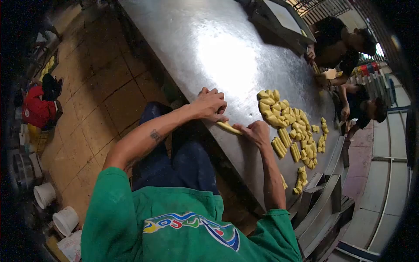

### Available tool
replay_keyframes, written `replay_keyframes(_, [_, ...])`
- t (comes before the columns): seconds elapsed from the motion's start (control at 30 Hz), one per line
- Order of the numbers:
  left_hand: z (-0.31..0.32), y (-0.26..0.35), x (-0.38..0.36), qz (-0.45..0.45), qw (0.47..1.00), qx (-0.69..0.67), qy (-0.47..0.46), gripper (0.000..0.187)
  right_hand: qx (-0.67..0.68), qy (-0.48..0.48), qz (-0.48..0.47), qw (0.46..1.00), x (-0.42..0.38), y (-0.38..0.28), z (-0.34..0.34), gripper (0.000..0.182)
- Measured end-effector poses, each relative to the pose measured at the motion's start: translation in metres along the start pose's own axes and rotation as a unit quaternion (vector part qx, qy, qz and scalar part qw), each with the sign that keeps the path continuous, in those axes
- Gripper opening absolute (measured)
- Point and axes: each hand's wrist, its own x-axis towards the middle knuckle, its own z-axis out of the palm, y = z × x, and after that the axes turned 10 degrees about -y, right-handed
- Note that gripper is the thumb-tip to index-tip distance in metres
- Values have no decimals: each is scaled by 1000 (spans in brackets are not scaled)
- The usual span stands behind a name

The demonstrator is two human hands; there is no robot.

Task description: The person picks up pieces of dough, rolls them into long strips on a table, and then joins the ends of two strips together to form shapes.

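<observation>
A thin yellow dough strip point(229, 128) stretches between my hands near the metal table's close edge. My left hand point(210, 105) has its fingers curled, with the thumb at the strip's left end. At the other end, my right hand point(257, 132) closes over the dough, and its fingertips are partly hidden. To the right of my hands lies a heap of yellow dough pieces point(279, 111), folded and lumpy. Several straight dough rolls point(279, 147) rest side by side just beyond my right wrist.
The shiny metal table point(183, 48) runs away from me. A metal tray-like box point(283, 22) stands at its far end. Long metal pans point(321, 214) are stacked at the right. Two people work along the opposite side. White buckets point(65, 220) stand on the tiled floor at left.
</observation>
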Motion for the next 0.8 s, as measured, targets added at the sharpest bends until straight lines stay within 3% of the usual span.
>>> replay_keyframes(0.1, [-5,2,-1,-13,1000,-6,-14,51,-4,-19,7,1000,4,-9,-5,88])
replay_keyframes(0.17, [-1,4,0,-26,1000,-2,3,50,-76,6,9,997,3,-19,-6,90])
replay_keyframes(0.3, [-2,7,3,-43,999,10,10,50,-8,-29,16,999,8,-11,-5,90])
replay_keyframes(0.57, [2,8,4,-40,998,-11,37,46,36,33,38,998,-5,3,6,78])
replay_keyframes(0.63, [7,14,-3,-66,995,-17,77,46,158,55,30,985,-12,9,14,76])
replay_keyframes(0.8, [13,19,5,-68,990,38,116,48,69,119,43,990,-24,-7,19,65])
